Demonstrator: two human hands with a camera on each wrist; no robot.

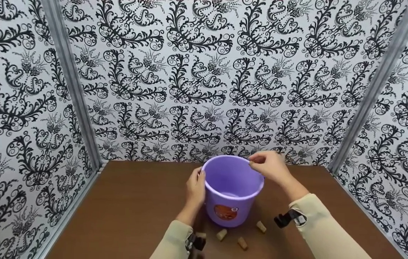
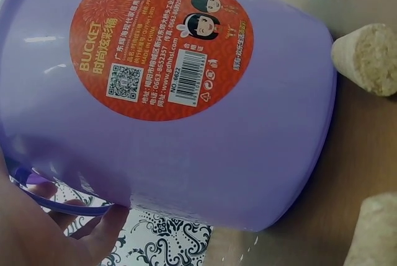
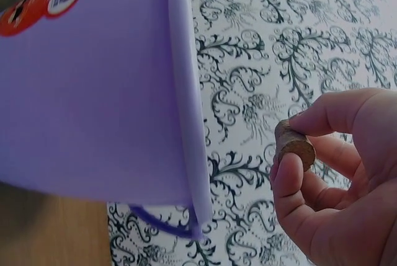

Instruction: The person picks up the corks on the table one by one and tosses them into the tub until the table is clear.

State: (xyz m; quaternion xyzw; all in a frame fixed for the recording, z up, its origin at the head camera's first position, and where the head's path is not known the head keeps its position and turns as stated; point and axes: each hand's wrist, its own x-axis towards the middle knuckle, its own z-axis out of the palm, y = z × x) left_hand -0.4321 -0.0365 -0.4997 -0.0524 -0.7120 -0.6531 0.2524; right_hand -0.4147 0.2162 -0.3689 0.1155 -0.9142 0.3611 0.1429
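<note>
A purple plastic bucket (image 1: 245,210) stands upright on the table, with a red oval label (image 2: 161,43) on its front wall. My left hand (image 1: 194,189) grips the bucket's left side at the rim, by the handle attachment; in the left wrist view its fingers curl around the purple handle (image 2: 62,206). Between thumb and fingers, my right hand (image 1: 270,167) pinches a cork (image 3: 296,145) at the rim's far right in the head view. The right wrist view shows that cork outside the bucket's wall line, above rim height. Inside, the visible part of the bucket shows bare purple plastic.
Several loose corks lie on the brown table (image 1: 135,205) in front of the bucket, among them one cork (image 1: 222,235), another cork (image 1: 242,243) and a third cork (image 1: 261,227). Patterned walls (image 1: 204,90) with grey metal posts (image 1: 74,79) enclose the table behind and on both sides.
</note>
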